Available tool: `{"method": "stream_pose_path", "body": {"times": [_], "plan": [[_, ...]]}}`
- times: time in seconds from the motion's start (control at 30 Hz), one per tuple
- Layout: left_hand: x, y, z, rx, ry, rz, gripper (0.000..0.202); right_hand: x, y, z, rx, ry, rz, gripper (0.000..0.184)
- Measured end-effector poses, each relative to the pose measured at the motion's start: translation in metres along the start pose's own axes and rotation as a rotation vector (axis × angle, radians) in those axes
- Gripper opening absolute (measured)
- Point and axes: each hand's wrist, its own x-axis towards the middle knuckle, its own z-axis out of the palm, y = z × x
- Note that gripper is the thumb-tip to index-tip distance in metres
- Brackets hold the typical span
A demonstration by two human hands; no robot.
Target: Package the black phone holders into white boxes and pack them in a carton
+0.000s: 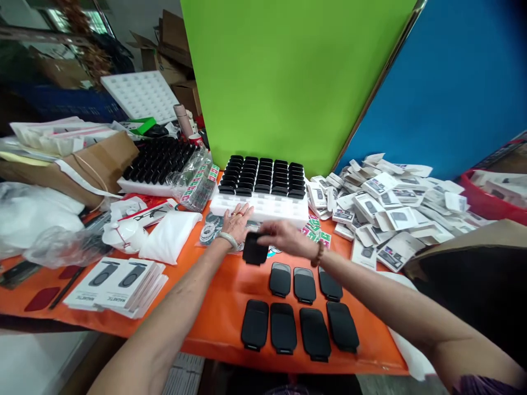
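Observation:
My right hand (284, 237) is closed on a flat black device (255, 249) with rounded corners, held above the table just in front of a white foam tray (263, 207). My left hand (237, 219) rests with its fingers stretched out at the tray's front edge, holding nothing. Rows of upright black devices (263, 178) fill the back part of the tray, and its front slots show bare. On the orange table (214, 323), several more black devices (282, 328) lie flat in two rows below my right hand and forearm.
At the right is a heap of small white boxes (387, 203), with a red basket (494, 192) beyond. On the left are stacked printed boxes (119, 285), a white pouch (171, 236) and another loaded foam tray (152, 186). A green panel (288, 77) stands behind.

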Motion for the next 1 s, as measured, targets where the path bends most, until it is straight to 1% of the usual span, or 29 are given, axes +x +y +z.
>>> {"method": "stream_pose_path", "body": {"times": [0.07,0.13,0.17,0.23,0.3,0.37,0.47,0.5,0.57,0.63,0.73,0.8,0.87,0.93,1.0], "plan": [[-0.005,-0.008,-0.004,0.007,0.013,-0.007,0.072,-0.014,0.020,0.034,-0.014,-0.097,0.076,0.007],[-0.010,-0.018,-0.008,0.020,0.030,-0.036,0.072,-0.019,0.039,0.059,-0.140,-0.150,0.108,0.008],[-0.013,-0.022,-0.008,0.026,0.034,-0.054,0.071,-0.019,0.046,0.066,-0.208,-0.154,0.113,0.009],[-0.015,-0.030,-0.009,0.031,0.030,-0.084,0.072,-0.017,0.052,0.070,-0.324,-0.126,0.111,0.013],[-0.016,-0.035,-0.008,0.029,0.021,-0.102,0.073,-0.009,0.049,0.062,-0.402,-0.067,0.107,0.012],[-0.015,-0.036,-0.008,0.022,0.013,-0.115,0.073,0.007,0.040,0.045,-0.497,0.021,0.101,0.006],[-0.015,-0.036,-0.009,0.017,0.007,-0.125,0.073,0.047,0.025,0.012,-0.609,0.187,0.097,0.020],[-0.015,-0.035,-0.010,0.018,0.006,-0.125,0.072,0.064,0.021,0.002,-0.637,0.236,0.094,0.023],[-0.015,-0.035,-0.011,0.023,0.003,-0.123,0.072,0.096,0.016,-0.013,-0.707,0.307,0.076,0.021],[-0.016,-0.035,-0.012,0.031,-0.002,-0.125,0.072,0.123,0.015,-0.017,-0.743,0.303,0.050,0.019],[-0.016,-0.035,-0.013,0.040,-0.016,-0.129,0.072,0.151,0.017,-0.008,-0.744,0.245,0.039,0.014],[-0.016,-0.034,-0.013,0.043,-0.026,-0.129,0.072,0.158,0.016,-0.002,-0.741,0.234,0.048,0.013],[-0.015,-0.034,-0.013,0.041,-0.036,-0.129,0.073,0.158,0.009,-0.006,-0.738,0.252,0.058,0.017],[-0.013,-0.033,-0.013,0.033,-0.046,-0.129,0.075,0.150,-0.003,-0.017,-0.710,0.335,0.039,0.020],[-0.011,-0.034,-0.012,0.024,-0.054,-0.129,0.075,0.135,-0.018,-0.030,-0.596,0.443,-0.046,0.022]]}}
